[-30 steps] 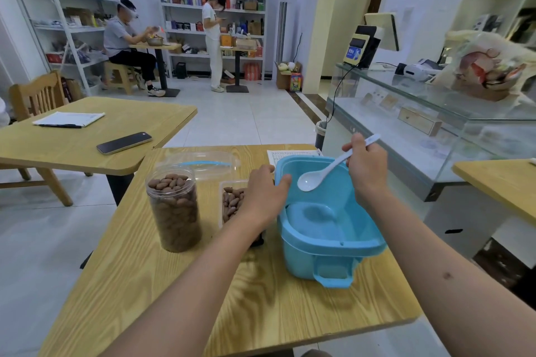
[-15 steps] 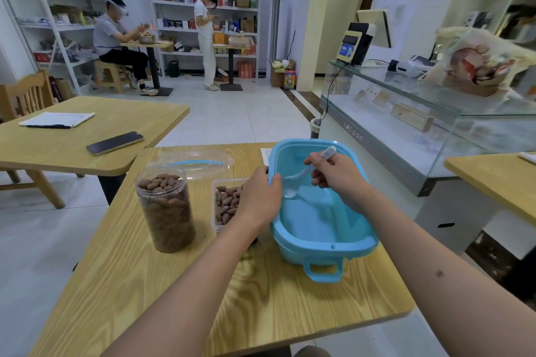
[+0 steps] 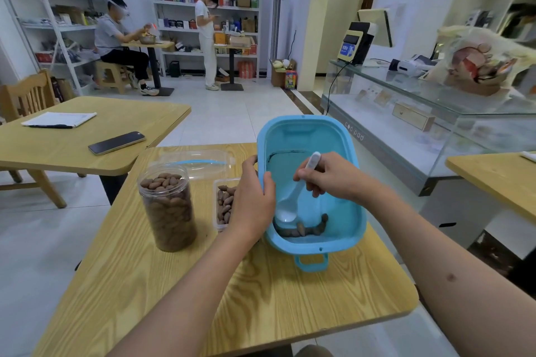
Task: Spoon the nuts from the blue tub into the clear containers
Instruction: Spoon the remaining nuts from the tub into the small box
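The blue tub (image 3: 342, 136) is tipped toward me on the wooden table (image 3: 261, 298), its far end raised. My left hand (image 3: 253, 200) grips its left rim. My right hand (image 3: 330, 175) holds a white plastic spoon (image 3: 290, 204) inside the tub, bowl down near a few nuts (image 3: 301, 229) gathered at the low near end. A tall clear round jar (image 3: 168, 206) filled with nuts stands to the left. A low clear rectangular container (image 3: 224, 203) holding nuts sits between jar and tub, partly hidden by my left hand.
A clear lid with a blue stripe (image 3: 197, 162) lies behind the jar. A second table to the left carries a phone (image 3: 116, 142) and papers (image 3: 59, 119). A glass counter (image 3: 435, 124) stands right. Two people are at the far shelves.
The tub has been tipped up toward me, showing nuts at its near end. My right hand lowered the spoon from above the tub down into it.
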